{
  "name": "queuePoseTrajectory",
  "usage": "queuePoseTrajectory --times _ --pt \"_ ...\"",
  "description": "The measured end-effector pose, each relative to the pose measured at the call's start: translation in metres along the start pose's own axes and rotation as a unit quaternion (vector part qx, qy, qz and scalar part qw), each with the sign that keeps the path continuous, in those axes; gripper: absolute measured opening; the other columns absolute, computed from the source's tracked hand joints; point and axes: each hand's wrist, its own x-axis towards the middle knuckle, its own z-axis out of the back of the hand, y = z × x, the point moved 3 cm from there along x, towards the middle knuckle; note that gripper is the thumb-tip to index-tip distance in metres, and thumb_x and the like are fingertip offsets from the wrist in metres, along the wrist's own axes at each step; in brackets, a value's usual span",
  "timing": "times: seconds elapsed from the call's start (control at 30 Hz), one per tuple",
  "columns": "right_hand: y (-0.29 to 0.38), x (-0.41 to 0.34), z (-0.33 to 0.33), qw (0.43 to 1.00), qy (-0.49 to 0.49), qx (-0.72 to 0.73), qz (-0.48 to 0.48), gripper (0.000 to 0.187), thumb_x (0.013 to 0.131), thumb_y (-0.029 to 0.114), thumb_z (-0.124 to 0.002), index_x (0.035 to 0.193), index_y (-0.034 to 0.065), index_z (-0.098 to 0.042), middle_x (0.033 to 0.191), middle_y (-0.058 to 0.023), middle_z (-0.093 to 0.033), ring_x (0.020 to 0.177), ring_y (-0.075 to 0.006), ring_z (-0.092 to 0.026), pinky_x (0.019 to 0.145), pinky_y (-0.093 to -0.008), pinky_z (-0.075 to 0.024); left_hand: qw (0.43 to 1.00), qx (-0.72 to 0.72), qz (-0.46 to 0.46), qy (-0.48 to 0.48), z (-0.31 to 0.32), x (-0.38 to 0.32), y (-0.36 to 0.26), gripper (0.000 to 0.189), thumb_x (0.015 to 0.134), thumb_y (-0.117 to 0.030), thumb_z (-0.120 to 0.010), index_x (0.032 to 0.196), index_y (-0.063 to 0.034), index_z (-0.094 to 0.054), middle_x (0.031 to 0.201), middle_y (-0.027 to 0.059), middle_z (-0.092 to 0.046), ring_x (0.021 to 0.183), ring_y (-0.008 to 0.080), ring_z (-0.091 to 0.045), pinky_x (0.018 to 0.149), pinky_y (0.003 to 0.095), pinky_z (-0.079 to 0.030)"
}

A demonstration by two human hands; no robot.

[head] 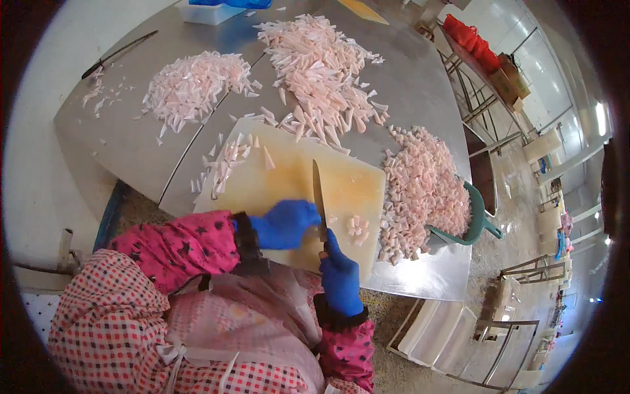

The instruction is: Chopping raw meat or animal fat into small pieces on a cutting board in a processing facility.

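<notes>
My right hand [341, 276], in a blue glove, grips the handle of a kitchen knife [319, 189], its blade pointing away from me over the cutting board [290, 182]. Just left of the blade is my left hand [288, 221], also blue-gloved, with curled fingers; whether it holds a piece is hidden. Several small cut pieces of pale pink meat or fish [358, 227] lie on the board right of the knife. Pointed strips [227, 165] lie at the board's left side. A large heap of strips [320, 74] touches its far edge, and a heap of cut chunks [423, 182] lies to its right.
Another heap of strips [194, 88] lies at the far left of the metal table [413, 79]. A green scoop [475, 216] sits at the right edge by the chunks. A dark thin tool [120, 53] and a white tub [209, 14] are farther off. White bins [438, 335] stand below right.
</notes>
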Motion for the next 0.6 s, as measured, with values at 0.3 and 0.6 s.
queuePoseTrajectory --times 0.3,0.6 --pt "-0.006 -0.004 0.003 0.978 0.012 0.201 -0.05 0.045 0.081 -0.002 -0.045 0.125 0.0101 -0.045 0.075 0.0004 -0.054 0.051 -0.0036 -0.042 0.044 -0.018 -0.0377 0.978 0.172 0.115 0.04 0.057 0.02 0.098 0.012 0.066 -0.014 -0.057 0.075 -0.0088 -0.062 0.081 0.0116 -0.058 0.082 0.0317 -0.054 0.07 0.0422 -0.043" --pt "-0.031 -0.016 0.045 0.976 -0.102 0.177 -0.079 0.046 0.08 -0.001 -0.046 0.125 0.0103 -0.045 0.08 -0.0008 -0.056 0.051 -0.0033 -0.042 0.043 -0.0185 -0.0374 0.995 0.032 0.047 0.083 -0.021 0.036 -0.007 0.014 0.072 -0.019 -0.054 0.079 -0.0097 -0.061 0.075 0.014 -0.058 0.068 0.0328 -0.056 0.062 0.0446 -0.044"
